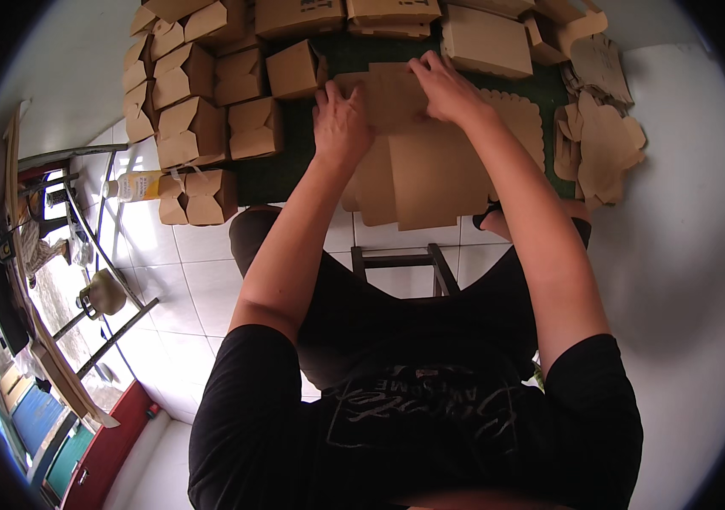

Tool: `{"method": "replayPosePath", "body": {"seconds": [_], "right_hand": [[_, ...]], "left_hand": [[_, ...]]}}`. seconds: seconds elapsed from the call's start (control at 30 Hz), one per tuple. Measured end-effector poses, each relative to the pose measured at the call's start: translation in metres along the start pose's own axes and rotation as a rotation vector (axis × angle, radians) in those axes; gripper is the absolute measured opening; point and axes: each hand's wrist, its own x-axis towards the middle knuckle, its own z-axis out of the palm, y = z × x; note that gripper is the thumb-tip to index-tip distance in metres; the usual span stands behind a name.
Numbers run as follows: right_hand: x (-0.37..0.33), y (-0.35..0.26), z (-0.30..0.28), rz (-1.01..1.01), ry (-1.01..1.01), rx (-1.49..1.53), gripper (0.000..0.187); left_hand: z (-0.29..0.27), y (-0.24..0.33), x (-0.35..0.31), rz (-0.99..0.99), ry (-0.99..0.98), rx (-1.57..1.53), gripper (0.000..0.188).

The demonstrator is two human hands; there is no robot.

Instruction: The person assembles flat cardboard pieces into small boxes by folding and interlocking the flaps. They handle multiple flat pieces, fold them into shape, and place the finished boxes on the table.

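A flat brown cardboard box blank (pixel 439 174) lies in front of me, its near edge reaching over the table's front edge. My left hand (pixel 344 126) grips its left side near the far end, thumb and fingers bent round the board. Across from it, my right hand (pixel 449 92) holds the far right part, fingertips on the edge and thumb lower down. A raised panel of the blank (pixel 392 95) shows between the two hands. Under the right forearm, more flat board with a scalloped edge (pixel 522 127) sticks out.
Several folded cardboard boxes (pixel 188 132) stand in rows on the green table (pixel 294 170) at left. More boxes (pixel 486 42) line the far side. Loose flat blanks (pixel 596 149) pile up at right. A bottle with a yellow label (pixel 137 185) is at the left. A dark stool (pixel 400 262) stands below.
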Motion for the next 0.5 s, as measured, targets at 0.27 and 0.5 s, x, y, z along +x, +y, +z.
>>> {"method": "replayPosePath", "body": {"seconds": [0.27,0.5], "right_hand": [[-0.006,0.003,0.001,-0.095,0.098,-0.054,0.096],[-0.021,0.013,0.008,-0.169,0.232,-0.017,0.062]], "left_hand": [[0.008,0.002,0.011,0.074,-0.079,-0.261,0.091],[0.016,0.008,0.022,0.074,0.004,-0.493,0.101]]}}
